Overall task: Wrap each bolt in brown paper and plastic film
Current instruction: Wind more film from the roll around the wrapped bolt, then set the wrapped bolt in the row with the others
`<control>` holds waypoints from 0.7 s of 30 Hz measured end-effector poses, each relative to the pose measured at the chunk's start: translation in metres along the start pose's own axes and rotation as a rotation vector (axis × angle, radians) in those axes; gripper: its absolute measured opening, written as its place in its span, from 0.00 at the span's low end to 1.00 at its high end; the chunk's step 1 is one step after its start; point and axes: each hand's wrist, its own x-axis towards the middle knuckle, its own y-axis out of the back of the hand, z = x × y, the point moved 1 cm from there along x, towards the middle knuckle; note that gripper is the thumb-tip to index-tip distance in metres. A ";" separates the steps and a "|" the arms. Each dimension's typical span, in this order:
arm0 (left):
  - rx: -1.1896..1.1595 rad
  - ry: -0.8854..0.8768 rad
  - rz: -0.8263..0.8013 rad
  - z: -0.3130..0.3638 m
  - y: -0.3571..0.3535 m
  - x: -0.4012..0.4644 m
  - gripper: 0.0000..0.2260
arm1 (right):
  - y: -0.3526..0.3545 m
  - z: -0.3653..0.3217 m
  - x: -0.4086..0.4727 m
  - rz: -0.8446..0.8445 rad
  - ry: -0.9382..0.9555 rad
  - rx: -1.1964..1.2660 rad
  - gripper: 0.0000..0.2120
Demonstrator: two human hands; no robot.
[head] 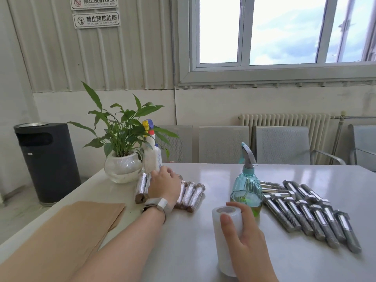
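While a row of wrapped bolts (pixel 189 195) already lies at the far left of the counter (pixel 193 247), just in front of the potted plant (pixel 122 151), the task looks only partly done: a larger batch of bare bolts (pixel 309 212) sits on the right, side by side and overlapping, none of them papered yet. Each finished one shows brown paper at its ends under shiny film. Sheets of brown paper (pixel 81 218) lie at the near left edge, partly under the left forearm. I count fewer wrapped pieces than bare ones, though the left hand hides some of the row.

That left hand (pixel 164 185) rests on top of the wrapped row, fingers curved down over the bundles; whether it grips one or merely presses on them I cannot tell. The right hand (pixel 246 239) curls round the roll of plastic film (pixel 225 241), which stands upright near the middle of the counter, thumb across its front and fingers behind it. A teal spray bottle (pixel 246 192) stands just beyond the roll, between it and the bare bolts.
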 end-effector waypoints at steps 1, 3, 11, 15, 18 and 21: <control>-0.109 -0.002 -0.015 0.001 0.009 -0.012 0.09 | 0.000 -0.001 0.000 -0.006 -0.017 0.005 0.25; -0.336 -0.051 -0.121 0.005 0.022 -0.043 0.06 | 0.001 -0.004 -0.001 -0.012 -0.054 0.025 0.23; -0.252 -0.472 -0.301 0.003 0.047 -0.135 0.06 | 0.002 -0.016 -0.013 -0.036 -0.103 0.057 0.17; -0.541 -0.381 -0.395 -0.004 0.048 -0.139 0.10 | 0.002 -0.012 -0.014 -0.069 -0.001 -0.085 0.26; -0.617 -0.317 -0.443 -0.009 0.044 -0.136 0.10 | 0.000 -0.007 -0.011 -0.091 0.028 -0.149 0.26; -0.642 -0.311 -0.474 -0.012 0.042 -0.137 0.11 | 0.000 -0.006 -0.009 -0.109 0.044 -0.183 0.29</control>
